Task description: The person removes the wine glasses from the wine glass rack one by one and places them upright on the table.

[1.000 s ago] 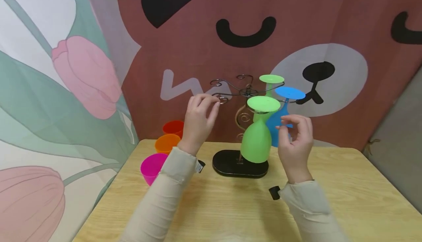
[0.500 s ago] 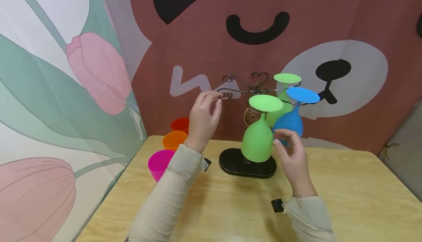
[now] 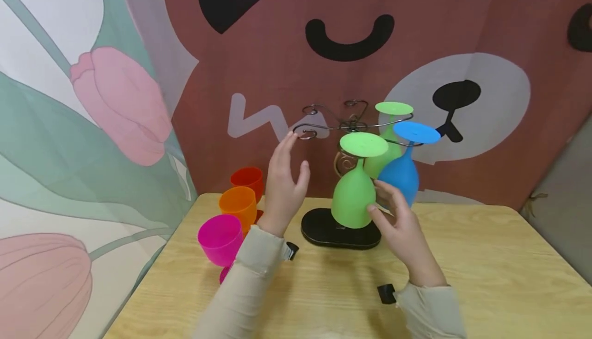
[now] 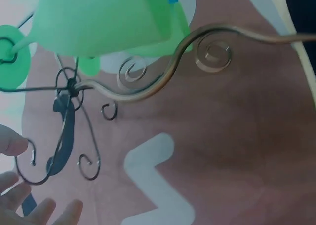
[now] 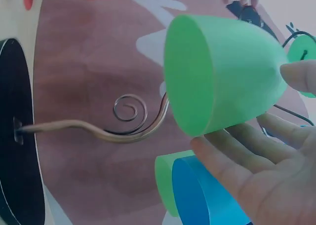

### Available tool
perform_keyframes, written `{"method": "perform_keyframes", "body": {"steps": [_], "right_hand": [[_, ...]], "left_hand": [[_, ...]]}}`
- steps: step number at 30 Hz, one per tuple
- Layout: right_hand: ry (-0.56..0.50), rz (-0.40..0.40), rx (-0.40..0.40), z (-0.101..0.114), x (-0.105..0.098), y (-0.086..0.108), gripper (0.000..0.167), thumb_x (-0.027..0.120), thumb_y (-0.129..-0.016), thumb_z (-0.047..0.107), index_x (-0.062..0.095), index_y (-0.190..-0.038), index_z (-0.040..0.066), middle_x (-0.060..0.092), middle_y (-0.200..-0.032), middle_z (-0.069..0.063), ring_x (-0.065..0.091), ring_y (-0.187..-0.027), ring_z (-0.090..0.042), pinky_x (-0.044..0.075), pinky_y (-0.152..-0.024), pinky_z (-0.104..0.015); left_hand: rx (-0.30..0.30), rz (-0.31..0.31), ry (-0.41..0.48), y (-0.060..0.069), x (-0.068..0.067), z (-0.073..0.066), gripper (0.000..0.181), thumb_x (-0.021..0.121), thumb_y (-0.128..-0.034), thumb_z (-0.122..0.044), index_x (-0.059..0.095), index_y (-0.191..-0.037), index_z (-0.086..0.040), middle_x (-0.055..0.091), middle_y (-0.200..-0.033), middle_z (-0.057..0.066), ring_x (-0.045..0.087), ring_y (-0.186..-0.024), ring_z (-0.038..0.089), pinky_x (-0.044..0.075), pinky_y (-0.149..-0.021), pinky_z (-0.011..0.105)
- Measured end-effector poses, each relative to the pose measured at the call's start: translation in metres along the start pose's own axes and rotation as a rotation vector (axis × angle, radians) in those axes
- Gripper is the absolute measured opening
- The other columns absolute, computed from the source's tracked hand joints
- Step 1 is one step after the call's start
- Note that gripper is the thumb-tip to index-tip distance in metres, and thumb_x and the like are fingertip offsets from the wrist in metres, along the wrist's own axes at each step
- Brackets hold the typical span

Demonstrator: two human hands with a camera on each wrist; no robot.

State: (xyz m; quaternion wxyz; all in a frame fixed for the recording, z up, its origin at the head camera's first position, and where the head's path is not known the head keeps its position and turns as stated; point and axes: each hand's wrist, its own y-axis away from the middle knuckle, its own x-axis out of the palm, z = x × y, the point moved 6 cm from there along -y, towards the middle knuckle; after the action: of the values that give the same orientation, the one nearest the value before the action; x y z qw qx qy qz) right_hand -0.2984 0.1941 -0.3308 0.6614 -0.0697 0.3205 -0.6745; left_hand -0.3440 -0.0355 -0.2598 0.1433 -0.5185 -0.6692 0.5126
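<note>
A wire rack (image 3: 353, 125) on a black oval base (image 3: 339, 229) holds a front green goblet (image 3: 354, 195), a blue goblet (image 3: 401, 174) and a rear green goblet (image 3: 394, 109), all hanging upside down by their feet. My right hand (image 3: 403, 226) touches the front green goblet's bowl at its right side; in the right wrist view, the fingers (image 5: 237, 151) lie along the bowl (image 5: 242, 67) without curling round it. My left hand (image 3: 284, 187) is beside an empty curled hook (image 3: 307, 134) at the rack's left, fingers spread and holding nothing.
Upright at the table's left stand a magenta cup (image 3: 222, 239), an orange cup (image 3: 238, 203) and a red cup (image 3: 250, 181). A patterned cloth (image 3: 259, 77) hangs behind the wooden table (image 3: 485, 257).
My right hand has moved left and down to the front green goblet. My left hand has let go of the hook and spread its fingers. The view has shifted.
</note>
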Motion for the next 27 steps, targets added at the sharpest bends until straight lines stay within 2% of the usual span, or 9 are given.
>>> {"method": "perform_keyframes", "body": {"steps": [4,7,9,11,13,17,20,22,27], "right_hand": [[-0.027,0.014,0.022,0.003,-0.003,-0.001,0.058,0.059,-0.103,0.011,0.034,-0.155,0.006,0.045,-0.15,-0.018,0.046,-0.138,-0.036,0.047,-0.105,-0.023],[-0.05,0.03,0.048,0.003,-0.002,0.0,0.06,0.061,-0.102,0.011,0.033,-0.155,0.006,0.043,-0.151,-0.018,0.045,-0.138,-0.036,0.047,-0.104,-0.023],[-0.054,0.039,0.057,0.002,0.0,0.0,0.061,0.062,-0.102,0.011,0.033,-0.155,0.006,0.043,-0.151,-0.018,0.045,-0.138,-0.035,0.048,-0.106,-0.027],[-0.052,0.046,0.065,0.0,0.002,0.001,0.061,0.062,-0.102,0.012,0.033,-0.155,0.006,0.043,-0.151,-0.017,0.045,-0.138,-0.034,0.047,-0.108,-0.036],[-0.049,0.047,0.065,-0.002,0.003,0.001,0.061,0.063,-0.101,0.012,0.034,-0.155,0.006,0.044,-0.151,-0.017,0.046,-0.136,-0.034,0.046,-0.108,-0.043],[-0.051,0.047,0.068,-0.003,0.004,0.002,0.06,0.063,-0.101,0.012,0.035,-0.154,0.006,0.045,-0.15,-0.017,0.048,-0.134,-0.034,0.048,-0.106,-0.035],[-0.05,0.047,0.072,-0.003,0.005,0.003,0.059,0.063,-0.101,0.012,0.036,-0.153,0.006,0.045,-0.15,-0.017,0.049,-0.134,-0.034,0.048,-0.103,-0.024],[-0.039,0.046,0.066,-0.003,0.004,0.003,0.059,0.063,-0.102,0.013,0.036,-0.153,0.006,0.044,-0.15,-0.017,0.049,-0.133,-0.035,0.048,-0.102,-0.021],[-0.014,0.029,0.044,-0.003,-0.001,0.002,0.057,0.063,-0.101,0.012,0.038,-0.152,0.006,0.045,-0.149,-0.017,0.051,-0.131,-0.035,0.05,-0.101,-0.022]], "left_hand": [[-0.055,-0.011,0.081,0.013,0.012,0.0,0.066,0.061,-0.0987,-0.011,0.028,-0.156,-0.005,0.034,-0.16,0.012,0.036,-0.143,0.029,0.036,-0.118,0.044],[-0.079,-0.036,0.198,0.03,0.02,-0.001,0.059,0.059,-0.0993,-0.011,0.033,-0.151,-0.003,0.039,-0.155,0.013,0.04,-0.139,0.031,0.044,-0.111,0.046],[-0.083,-0.034,0.287,0.042,0.025,-0.003,0.051,0.059,-0.0996,-0.009,0.038,-0.146,-0.002,0.043,-0.149,0.016,0.045,-0.134,0.031,0.048,-0.107,0.048],[-0.09,0.001,0.368,0.054,0.032,-0.005,0.046,0.06,-0.0995,-0.008,0.042,-0.142,-0.001,0.046,-0.146,0.017,0.048,-0.131,0.031,0.049,-0.105,0.048],[-0.105,0.06,0.444,0.063,0.039,-0.004,0.045,0.061,-0.0992,-0.007,0.045,-0.141,-0.002,0.047,-0.145,0.016,0.049,-0.13,0.03,0.049,-0.105,0.049],[-0.15,0.197,0.548,0.077,0.054,0.0,0.048,0.064,-0.0977,-0.006,0.047,-0.143,-0.008,0.045,-0.148,0.012,0.047,-0.133,0.029,0.047,-0.107,0.048],[-0.162,0.256,0.592,0.083,0.061,0.004,0.05,0.067,-0.0958,-0.005,0.048,-0.142,-0.009,0.044,-0.149,0.013,0.045,-0.137,0.027,0.046,-0.109,0.047],[-0.165,0.27,0.603,0.084,0.063,0.005,0.052,0.069,-0.0946,-0.005,0.048,-0.141,-0.01,0.043,-0.149,0.013,0.043,-0.139,0.026,0.046,-0.109,0.046],[-0.141,0.26,0.603,0.083,0.066,0.004,0.054,0.072,-0.0921,-0.003,0.048,-0.141,-0.008,0.044,-0.149,0.012,0.043,-0.139,0.025,0.047,-0.108,0.04]]}}
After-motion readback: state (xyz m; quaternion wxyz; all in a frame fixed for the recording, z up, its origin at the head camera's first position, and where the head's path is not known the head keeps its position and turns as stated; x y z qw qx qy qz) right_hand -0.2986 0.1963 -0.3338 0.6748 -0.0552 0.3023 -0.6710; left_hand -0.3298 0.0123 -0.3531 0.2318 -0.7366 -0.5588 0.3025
